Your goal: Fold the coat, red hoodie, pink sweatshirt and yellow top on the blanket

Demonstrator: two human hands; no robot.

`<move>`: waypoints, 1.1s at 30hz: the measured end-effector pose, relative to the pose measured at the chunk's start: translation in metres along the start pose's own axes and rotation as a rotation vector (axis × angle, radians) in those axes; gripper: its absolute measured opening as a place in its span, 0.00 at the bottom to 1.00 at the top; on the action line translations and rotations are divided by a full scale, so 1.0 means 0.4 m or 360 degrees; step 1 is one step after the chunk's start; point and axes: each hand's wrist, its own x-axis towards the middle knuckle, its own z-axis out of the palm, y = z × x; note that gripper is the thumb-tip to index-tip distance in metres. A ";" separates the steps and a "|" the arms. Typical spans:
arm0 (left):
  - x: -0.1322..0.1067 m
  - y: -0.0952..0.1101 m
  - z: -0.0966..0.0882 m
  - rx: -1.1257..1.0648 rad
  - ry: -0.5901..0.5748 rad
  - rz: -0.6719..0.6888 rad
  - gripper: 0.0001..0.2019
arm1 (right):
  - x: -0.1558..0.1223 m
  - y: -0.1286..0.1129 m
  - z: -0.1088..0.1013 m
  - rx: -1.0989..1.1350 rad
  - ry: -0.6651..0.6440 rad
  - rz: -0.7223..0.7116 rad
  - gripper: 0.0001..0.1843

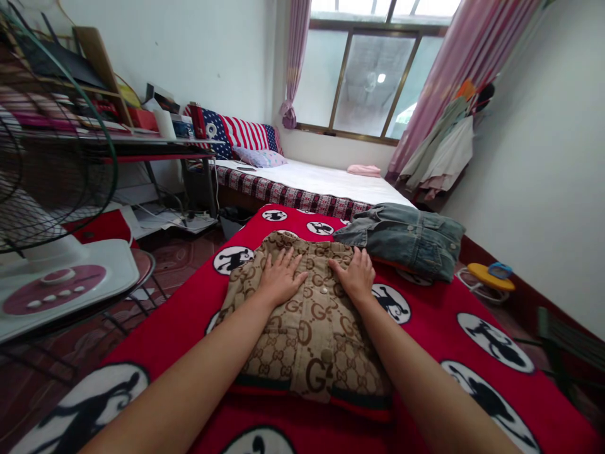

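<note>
While resting left hand point(280, 277) and right hand point(358, 277) on tan jacket point(309, 321), noted left fingers wide, right ones narrower, thumb apart; located tan jacket on red cloth point(432, 315), beside denim point(416, 239).

Tan monogram jacket point(312, 321), brown interlocking-G print, buttoned placket down the middle, finer print on the panels either side of it toward the near end, green-and-red trim showing along the near edge. Folded into a compact, roughly rectangular bundle, front face up, collar end far. Lies flat on red cloth point(345, 440), slightly rumpled at the far end.
</note>
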 end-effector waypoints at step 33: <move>0.000 -0.016 -0.014 -0.0259 0.0140 0.0125 0.20 | 0.052 -0.182 -0.008 -0.0531 -0.0682 -0.0613 0.25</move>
